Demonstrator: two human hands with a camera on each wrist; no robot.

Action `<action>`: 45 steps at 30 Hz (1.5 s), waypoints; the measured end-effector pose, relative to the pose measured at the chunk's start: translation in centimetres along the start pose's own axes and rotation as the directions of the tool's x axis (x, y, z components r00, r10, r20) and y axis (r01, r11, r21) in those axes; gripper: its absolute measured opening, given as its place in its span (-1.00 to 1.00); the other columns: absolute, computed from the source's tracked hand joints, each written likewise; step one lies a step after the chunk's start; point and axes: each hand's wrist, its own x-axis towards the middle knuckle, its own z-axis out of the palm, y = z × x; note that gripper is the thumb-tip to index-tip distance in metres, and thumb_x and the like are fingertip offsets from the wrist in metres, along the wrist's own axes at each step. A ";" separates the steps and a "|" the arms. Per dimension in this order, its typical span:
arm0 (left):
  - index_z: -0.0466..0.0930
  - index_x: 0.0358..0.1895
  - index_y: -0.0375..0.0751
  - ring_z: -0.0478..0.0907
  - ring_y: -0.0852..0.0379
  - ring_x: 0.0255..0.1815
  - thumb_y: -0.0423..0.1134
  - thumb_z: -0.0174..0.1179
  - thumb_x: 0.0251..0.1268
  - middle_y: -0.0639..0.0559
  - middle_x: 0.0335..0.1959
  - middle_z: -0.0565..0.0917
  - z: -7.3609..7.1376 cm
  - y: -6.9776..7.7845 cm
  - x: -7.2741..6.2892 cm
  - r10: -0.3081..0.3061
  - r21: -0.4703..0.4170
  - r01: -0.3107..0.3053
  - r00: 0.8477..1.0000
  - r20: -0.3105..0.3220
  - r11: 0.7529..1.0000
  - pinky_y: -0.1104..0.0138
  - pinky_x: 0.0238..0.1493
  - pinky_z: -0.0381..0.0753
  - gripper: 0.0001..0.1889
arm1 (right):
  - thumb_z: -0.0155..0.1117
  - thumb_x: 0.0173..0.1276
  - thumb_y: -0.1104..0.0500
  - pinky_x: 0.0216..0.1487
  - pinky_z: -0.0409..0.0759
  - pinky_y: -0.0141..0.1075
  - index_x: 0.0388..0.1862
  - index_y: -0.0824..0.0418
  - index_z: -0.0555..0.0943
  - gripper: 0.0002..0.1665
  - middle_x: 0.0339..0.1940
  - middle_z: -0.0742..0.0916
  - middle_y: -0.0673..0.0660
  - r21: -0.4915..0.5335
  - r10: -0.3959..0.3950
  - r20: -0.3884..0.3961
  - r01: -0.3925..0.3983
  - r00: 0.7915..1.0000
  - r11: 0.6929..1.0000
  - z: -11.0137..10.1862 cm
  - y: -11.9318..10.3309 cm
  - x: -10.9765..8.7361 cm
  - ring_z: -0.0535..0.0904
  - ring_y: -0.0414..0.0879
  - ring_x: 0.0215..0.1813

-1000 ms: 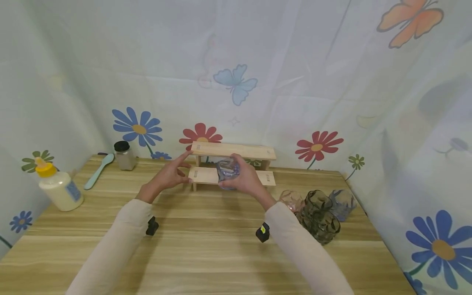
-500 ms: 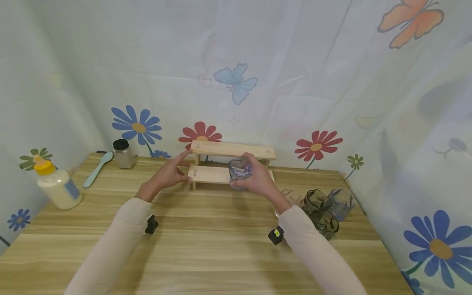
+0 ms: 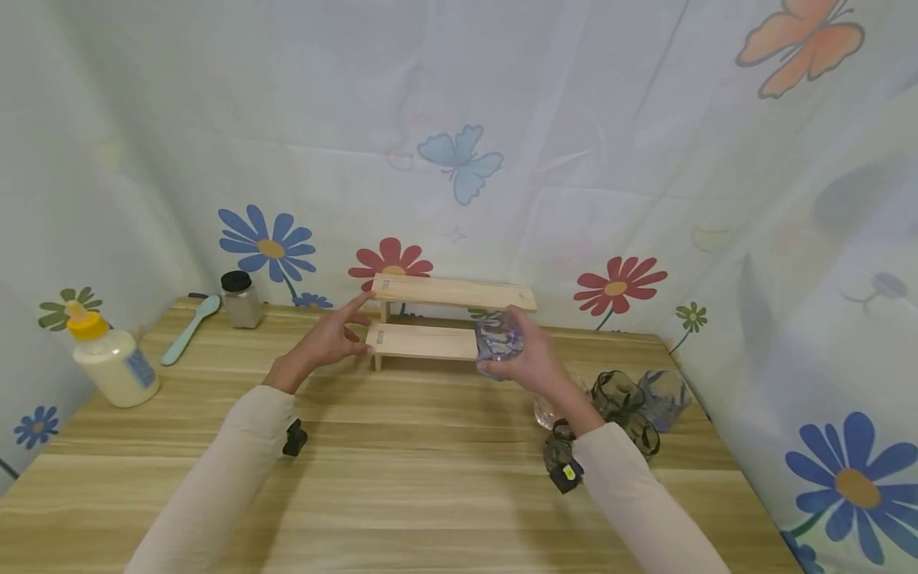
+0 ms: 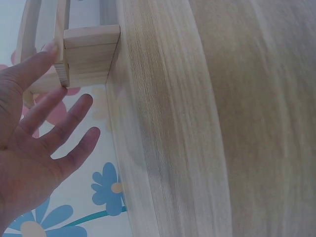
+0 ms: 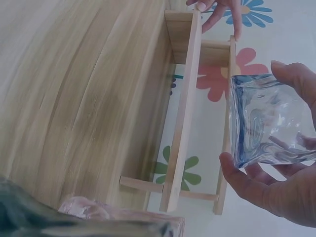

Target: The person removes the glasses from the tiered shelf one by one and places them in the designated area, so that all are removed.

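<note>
My right hand (image 3: 538,363) grips a clear, blue-tinted glass cup (image 3: 498,336) with wavy walls, fingers and thumb on opposite sides. In the head view the cup overlaps the right end of a small two-tier wooden shelf (image 3: 426,341). The right wrist view shows the cup (image 5: 266,121) on its side in that picture, beside the upper board (image 5: 228,103). My left hand (image 3: 326,343) is at the shelf's left end, its thumb at the lower board and index finger reaching the upper one. In the left wrist view its other fingers (image 4: 79,111) are spread, holding nothing.
Right of the shelf stand several glass cups: dark grey ones (image 3: 617,391), a bluish one (image 3: 665,397) and a pinkish one (image 5: 89,207), partly behind my right arm. At left are a yellow-capped bottle (image 3: 118,371), a pale green spoon (image 3: 190,331) and a black-lidded jar (image 3: 242,303).
My right hand has moved to the right with the glass cup, from the shelf's middle to its right end. My left hand has stayed at the shelf's left end.
</note>
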 end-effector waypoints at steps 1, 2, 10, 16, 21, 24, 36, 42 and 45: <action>-0.10 0.63 0.12 0.71 -0.27 -0.04 -0.32 0.44 0.17 -0.41 0.29 0.53 0.0 0.0 0.0 -0.004 -0.001 0.004 1.000 -0.001 1.000 -0.07 0.01 0.67 0.07 | 0.68 -0.02 0.02 0.21 0.55 0.13 0.55 0.09 0.21 0.20 0.30 0.56 0.28 -0.005 0.002 -0.003 -0.002 1.000 1.000 -0.2 0.1 -0.2 0.56 0.24 0.21; -0.10 0.63 0.11 0.71 -0.27 -0.04 -0.33 0.44 0.17 -0.41 0.29 0.53 0.0 0.0 0.0 -0.005 -0.001 0.005 1.000 -0.001 1.000 -0.07 0.01 0.67 0.07 | 0.68 -0.03 0.02 0.23 0.53 0.13 0.54 0.08 0.21 0.20 0.31 0.56 0.26 -0.004 0.002 -0.006 -0.003 1.000 1.000 -0.3 0.2 -0.4 0.55 0.24 0.23; -0.11 0.64 0.08 0.71 -0.27 -0.04 -0.32 0.44 0.18 -0.42 0.29 0.53 0.1 0.0 -0.1 -0.003 -0.001 0.003 1.000 0.004 1.000 -0.05 -0.02 0.68 0.06 | 0.68 -0.02 0.06 0.17 0.55 0.14 0.48 0.07 0.24 0.13 0.29 0.58 0.32 -0.018 -0.028 -0.024 0.028 0.999 0.999 -1.5 1.5 -1.8 0.58 0.25 0.19; -0.11 0.64 0.08 0.71 -0.28 -0.04 -0.32 0.43 0.18 -0.42 0.29 0.53 -0.1 0.2 -0.2 -0.002 -0.002 0.002 1.000 0.004 1.000 -0.06 0.00 0.68 0.06 | 0.67 -0.01 0.04 0.04 0.62 0.05 0.49 0.11 0.24 0.14 0.24 0.58 0.33 -0.032 -0.002 -0.046 0.001 0.999 0.999 -2.5 2.3 -2.7 0.60 0.22 0.09; -0.09 0.63 0.09 0.71 -0.27 -0.04 -0.32 0.44 0.18 -0.41 0.29 0.53 -0.1 0.3 -0.2 0.004 -0.005 -0.004 1.000 0.004 1.000 -0.06 -0.01 0.68 0.06 | 0.64 0.03 0.03 0.00 0.63 0.03 0.52 0.12 0.20 0.14 0.32 0.54 0.33 -0.057 0.038 -0.053 -0.041 0.998 0.998 -3.5 2.8 -3.7 0.59 0.25 0.11; -0.10 0.63 0.10 0.71 -0.27 -0.05 -0.32 0.44 0.18 -0.40 0.29 0.53 0.0 0.3 -0.2 0.007 -0.011 -0.007 1.000 0.008 1.000 -0.06 -0.01 0.68 0.06 | 0.63 0.05 0.02 0.02 0.61 0.06 0.52 0.14 0.20 0.13 0.31 0.53 0.34 -0.081 0.049 -0.070 -0.054 0.996 0.995 -4.1 3.2 -4.3 0.57 0.27 0.16; -0.11 0.64 0.13 0.70 -0.27 -0.04 -0.30 0.44 0.18 -0.38 0.30 0.54 -0.2 0.2 -0.2 -0.016 -0.010 0.016 1.000 0.003 1.000 -0.09 0.04 0.65 0.07 | 0.64 0.04 0.01 0.14 0.53 0.20 0.48 0.18 0.23 0.11 0.29 0.56 0.38 -0.108 0.061 -0.136 -0.076 0.989 0.991 -6.6 5.4 -6.2 0.51 0.33 0.26; -0.11 0.64 0.11 0.70 -0.28 -0.03 -0.31 0.43 0.19 -0.40 0.31 0.52 -0.3 0.3 -0.2 -0.016 -0.012 0.016 1.000 0.008 1.000 -0.09 0.04 0.65 0.06 | 0.63 0.06 0.04 0.23 0.46 0.25 0.49 0.20 0.22 0.10 0.28 0.56 0.40 -0.088 0.084 -0.155 -0.099 0.984 0.991 -7.8 6.2 -7.4 0.47 0.34 0.31; -0.11 0.64 0.12 0.70 -0.28 -0.02 -0.30 0.43 0.19 -0.39 0.31 0.52 -0.2 0.4 -0.1 -0.018 -0.012 0.018 1.000 0.012 1.000 -0.09 0.06 0.64 0.06 | 0.62 0.09 0.02 0.22 0.45 0.26 0.51 0.22 0.18 0.12 0.27 0.54 0.41 -0.105 0.111 -0.162 -0.129 0.981 0.986 -8.4 6.4 -8.0 0.47 0.36 0.29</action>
